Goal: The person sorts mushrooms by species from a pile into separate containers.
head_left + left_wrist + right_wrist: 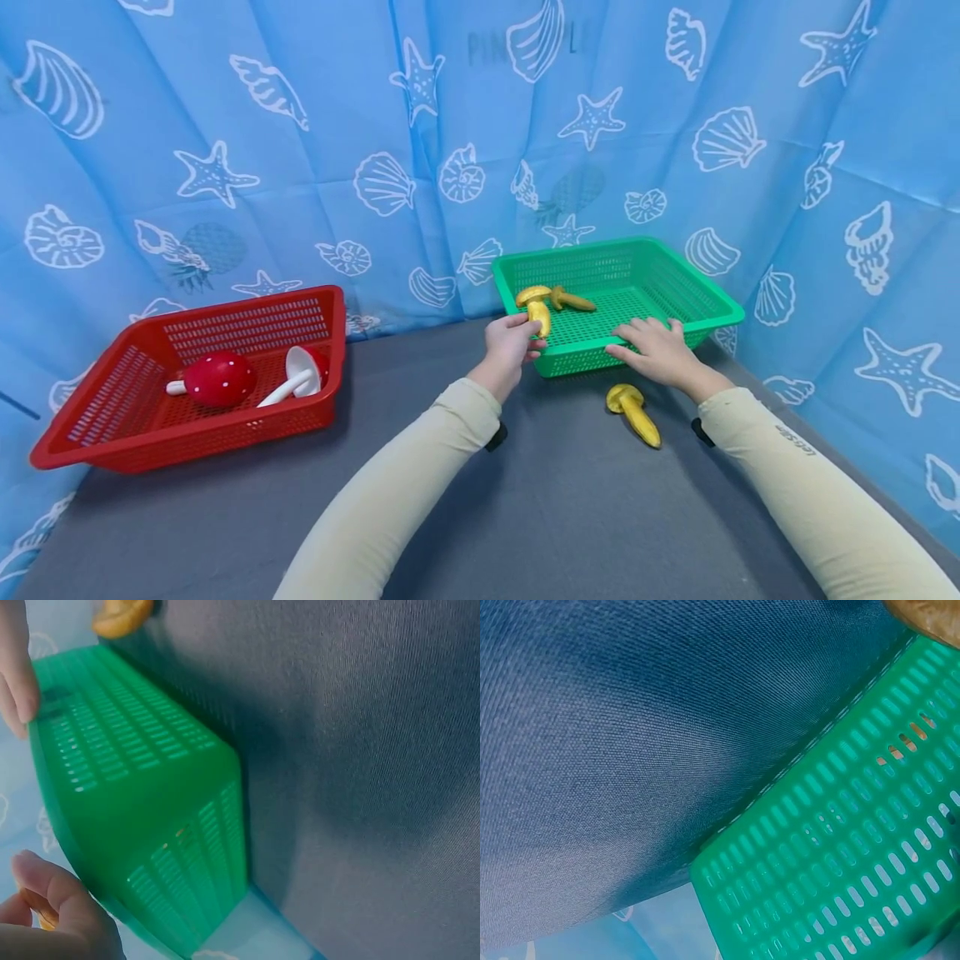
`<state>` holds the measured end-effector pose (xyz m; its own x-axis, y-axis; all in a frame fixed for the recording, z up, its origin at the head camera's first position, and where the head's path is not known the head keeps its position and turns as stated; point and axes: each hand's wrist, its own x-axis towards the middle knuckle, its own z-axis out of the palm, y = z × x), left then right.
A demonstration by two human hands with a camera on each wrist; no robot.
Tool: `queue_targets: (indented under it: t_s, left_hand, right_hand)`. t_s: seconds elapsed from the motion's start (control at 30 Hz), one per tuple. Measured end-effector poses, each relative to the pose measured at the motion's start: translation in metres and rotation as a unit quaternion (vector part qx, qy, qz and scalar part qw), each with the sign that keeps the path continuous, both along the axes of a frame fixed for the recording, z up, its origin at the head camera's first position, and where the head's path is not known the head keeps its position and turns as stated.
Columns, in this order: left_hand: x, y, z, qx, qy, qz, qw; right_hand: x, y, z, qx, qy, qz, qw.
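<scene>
My left hand (510, 343) pinches a yellow mushroom (537, 310) over the green basket (703, 293) rim, while my right hand (655, 350), fingers spread on the rim, is nearer another mushroom (636, 412) lying on the bench (555, 508).

We see a glossy perforated plastic green basket (667, 287), smooth shiny toy mushrooms (633, 411), and matt woven grey cloth covering the counter (570, 508).
</scene>
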<state>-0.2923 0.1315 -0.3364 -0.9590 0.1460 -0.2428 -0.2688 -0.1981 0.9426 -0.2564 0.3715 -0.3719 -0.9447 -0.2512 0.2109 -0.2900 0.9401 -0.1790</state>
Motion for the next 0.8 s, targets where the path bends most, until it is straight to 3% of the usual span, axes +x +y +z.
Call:
queue_targets:
  t_s: [0.23,0.8]
  left_hand:
    - [-0.008,0.005,-0.004,-0.007,0.004,0.009,0.9999]
    - [-0.017,0.016,-0.001,-0.064,0.012,0.004,0.9979]
  right_hand:
    - [0.0,0.001,0.0,-0.002,0.001,0.0,1.0]
    - [-0.001,0.001,-0.002,-0.001,-0.004,-0.005,1.0]
